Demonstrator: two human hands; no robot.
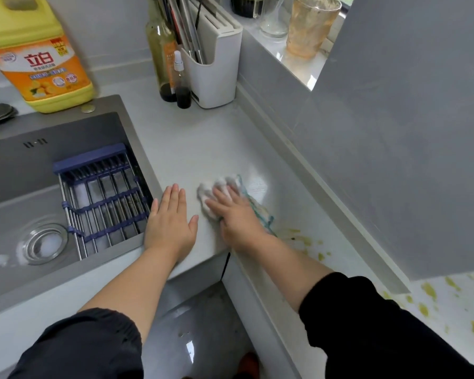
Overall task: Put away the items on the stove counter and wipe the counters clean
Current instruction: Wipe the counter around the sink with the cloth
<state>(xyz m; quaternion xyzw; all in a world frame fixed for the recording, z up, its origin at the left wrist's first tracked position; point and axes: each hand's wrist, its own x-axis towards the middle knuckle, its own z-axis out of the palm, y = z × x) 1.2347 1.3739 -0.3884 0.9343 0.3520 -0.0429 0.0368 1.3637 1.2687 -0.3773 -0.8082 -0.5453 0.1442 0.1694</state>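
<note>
sleeves [80,348] low, l hand [170,222] at sink [17,170] edge, r hand [237,217] on cloth [216,187].

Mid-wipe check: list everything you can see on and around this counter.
Detergent jug: one, yellow with orange label, behind the sink.
Sink: one, grey steel, left.
Drain rack: one, blue and steel, inside the sink.
Tall bottle: one, olive glass, back of the counter.
Spray bottle: one, small, dark liquid, beside it.
Utensil holder: one, white, back corner.
Amber tumbler: one, window sill.
Clear glass: one, sill.
Cloth: one, white, teal edge, under the right hand.
Stains: several, yellow-green, right.
Left hand: flat on the counter.
Right hand: pressing the cloth.
</note>
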